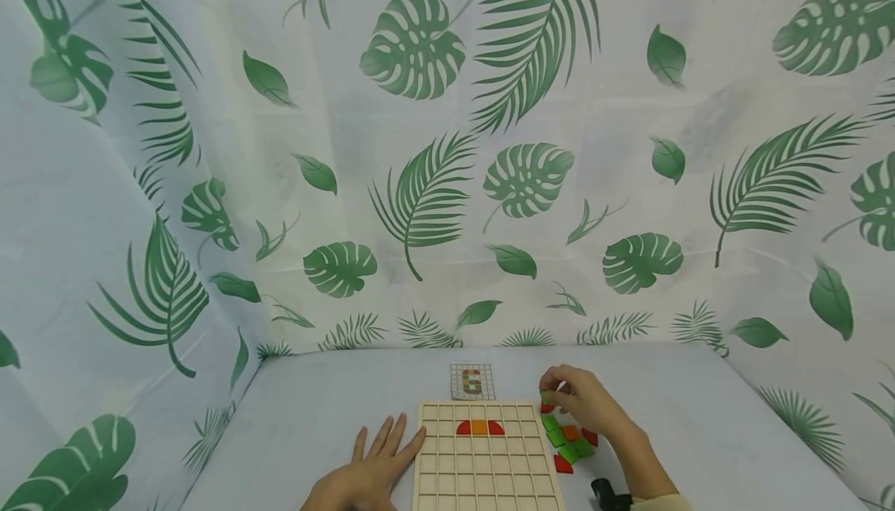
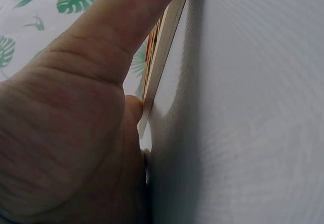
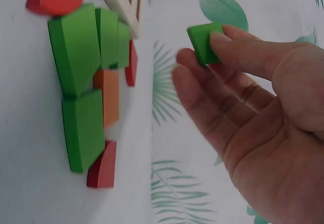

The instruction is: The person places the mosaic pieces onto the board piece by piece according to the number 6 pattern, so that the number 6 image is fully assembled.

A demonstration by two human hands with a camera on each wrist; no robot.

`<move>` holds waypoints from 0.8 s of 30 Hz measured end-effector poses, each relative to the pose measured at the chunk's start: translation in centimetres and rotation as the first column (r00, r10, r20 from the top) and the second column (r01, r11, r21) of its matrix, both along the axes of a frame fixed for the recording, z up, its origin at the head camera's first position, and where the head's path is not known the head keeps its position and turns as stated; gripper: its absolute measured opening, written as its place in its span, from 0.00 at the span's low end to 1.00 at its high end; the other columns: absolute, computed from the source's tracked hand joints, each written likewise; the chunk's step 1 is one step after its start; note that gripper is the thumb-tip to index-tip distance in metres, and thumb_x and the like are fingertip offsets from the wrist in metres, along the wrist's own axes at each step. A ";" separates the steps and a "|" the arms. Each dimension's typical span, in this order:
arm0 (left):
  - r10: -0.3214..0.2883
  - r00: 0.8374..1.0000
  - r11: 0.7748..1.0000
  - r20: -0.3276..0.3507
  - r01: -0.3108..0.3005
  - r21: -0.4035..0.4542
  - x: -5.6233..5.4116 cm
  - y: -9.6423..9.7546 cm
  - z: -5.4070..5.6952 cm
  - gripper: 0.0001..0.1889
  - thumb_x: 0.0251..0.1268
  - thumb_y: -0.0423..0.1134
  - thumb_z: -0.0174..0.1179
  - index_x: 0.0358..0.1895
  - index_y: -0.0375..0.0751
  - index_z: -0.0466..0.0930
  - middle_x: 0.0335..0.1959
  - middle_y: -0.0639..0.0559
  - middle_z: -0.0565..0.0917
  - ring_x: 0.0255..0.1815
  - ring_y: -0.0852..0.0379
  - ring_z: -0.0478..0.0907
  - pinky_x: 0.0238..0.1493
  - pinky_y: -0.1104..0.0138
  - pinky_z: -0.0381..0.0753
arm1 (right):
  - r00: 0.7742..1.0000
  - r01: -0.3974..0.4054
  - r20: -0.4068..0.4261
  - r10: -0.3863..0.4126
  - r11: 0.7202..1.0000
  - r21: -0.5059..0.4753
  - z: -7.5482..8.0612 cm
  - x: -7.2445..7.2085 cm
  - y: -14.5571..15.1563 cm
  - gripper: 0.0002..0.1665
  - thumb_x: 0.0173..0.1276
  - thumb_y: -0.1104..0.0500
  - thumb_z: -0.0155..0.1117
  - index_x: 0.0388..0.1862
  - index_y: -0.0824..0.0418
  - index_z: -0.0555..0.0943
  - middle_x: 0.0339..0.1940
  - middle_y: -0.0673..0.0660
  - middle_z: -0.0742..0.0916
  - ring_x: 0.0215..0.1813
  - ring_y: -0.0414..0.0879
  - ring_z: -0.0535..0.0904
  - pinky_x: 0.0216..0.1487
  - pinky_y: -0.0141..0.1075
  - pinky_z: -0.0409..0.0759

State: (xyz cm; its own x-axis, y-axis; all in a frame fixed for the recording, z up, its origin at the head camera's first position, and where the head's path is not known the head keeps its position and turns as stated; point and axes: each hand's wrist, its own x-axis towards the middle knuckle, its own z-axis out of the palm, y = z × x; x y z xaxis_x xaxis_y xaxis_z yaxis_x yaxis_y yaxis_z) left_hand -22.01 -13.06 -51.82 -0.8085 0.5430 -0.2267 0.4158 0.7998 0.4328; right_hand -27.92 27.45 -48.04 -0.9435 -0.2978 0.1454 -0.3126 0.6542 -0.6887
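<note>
My right hand [image 1: 583, 401] pinches a green block [image 3: 204, 41] between thumb and fingers, raised over the loose pieces to the right of the board. Spread out on the table, my left hand [image 1: 369, 471] has its thumb against the left edge of a wooden grid board [image 1: 463, 482]. In one row near the board's far side, an orange square [image 1: 478, 427] sits between two red rounded pieces [image 1: 463, 428]. Beside the board's right edge lie several green blocks [image 3: 83, 128], an orange block [image 3: 110, 97] and several red pieces [image 1: 562, 464].
A pattern card [image 1: 457, 370] with a coloured design on a grid lies just beyond the board's far edge. A white cloth [image 1: 419, 185] printed with green leaves hangs behind the table. A black object [image 1: 608, 495] is at my right wrist.
</note>
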 end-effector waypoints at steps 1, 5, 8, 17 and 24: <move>-0.001 1.000 1.000 0.000 0.001 0.000 0.0 0.0 0.0 0.67 0.44 0.67 0.80 0.86 0.61 0.45 0.87 0.37 0.41 0.87 0.32 0.34 0.78 0.29 0.28 | 1.000 -0.011 -0.022 0.011 1.000 0.000 -0.1 0.0 -0.1 0.05 0.73 0.68 0.66 0.44 0.61 0.85 0.40 0.51 0.87 0.39 0.45 0.84 0.39 0.34 0.86; -0.004 1.000 1.000 0.000 0.004 0.004 0.0 0.0 -0.1 0.67 0.44 0.67 0.80 0.86 0.62 0.45 0.87 0.36 0.40 0.87 0.32 0.34 0.77 0.28 0.28 | 0.998 -0.028 -0.056 0.027 0.999 -0.019 -0.2 -0.3 -0.5 0.10 0.73 0.69 0.66 0.49 0.61 0.87 0.44 0.51 0.89 0.40 0.47 0.86 0.43 0.29 0.84; -0.005 1.000 1.000 0.002 0.005 0.006 -0.1 0.0 -0.2 0.67 0.44 0.67 0.80 0.86 0.62 0.45 0.87 0.37 0.40 0.87 0.32 0.34 0.77 0.28 0.28 | 0.999 -0.026 -0.044 0.024 0.998 -0.050 -0.4 -0.4 -1.0 0.12 0.73 0.69 0.65 0.52 0.62 0.86 0.45 0.52 0.90 0.39 0.53 0.88 0.43 0.29 0.85; -0.008 1.000 1.000 0.001 0.008 0.002 -0.1 -0.1 -0.2 0.67 0.44 0.67 0.80 0.86 0.62 0.44 0.87 0.37 0.40 0.87 0.32 0.34 0.77 0.29 0.28 | 0.993 -0.088 -0.090 0.075 0.985 -0.150 -0.6 0.0 -2.5 0.11 0.72 0.67 0.68 0.50 0.60 0.89 0.44 0.55 0.90 0.36 0.56 0.86 0.36 0.46 0.89; -0.001 1.000 1.000 0.006 0.001 0.012 -0.2 -0.1 -0.4 0.68 0.43 0.68 0.79 0.86 0.63 0.45 0.87 0.38 0.40 0.87 0.32 0.33 0.77 0.28 0.27 | 0.981 -0.121 -0.170 0.099 0.985 -0.126 -0.8 0.1 -3.5 0.10 0.70 0.66 0.71 0.49 0.60 0.89 0.44 0.56 0.91 0.38 0.42 0.87 0.37 0.32 0.87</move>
